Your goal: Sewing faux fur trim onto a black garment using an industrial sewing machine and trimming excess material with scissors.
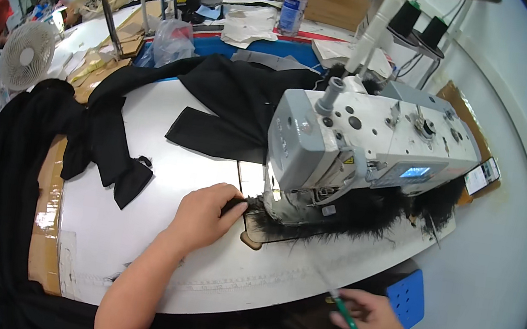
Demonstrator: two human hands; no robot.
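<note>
My left hand (208, 215) is closed in a pinch on the left end of a black fur strip (337, 220), just left of the sewing head. The strip runs rightward under the arm of a grey-white industrial sewing machine (376, 140), and the machine hides part of it. Low on the right, in front of the table edge, my right hand (373, 318) grips a thin tool with a green handle (351, 324). Its slim metal shaft points up and left; the tip is blurred, so its exact kind is unclear. A gap separates the tool from the fur.
Black garment pieces (222, 121) lie across the white table (149, 243) and hang over its left side. Behind stand a plastic bottle (292, 9) and cardboard boxes (335, 3). Two black thread cones (406, 19) stand above the machine. A phone (482, 175) rests at the right.
</note>
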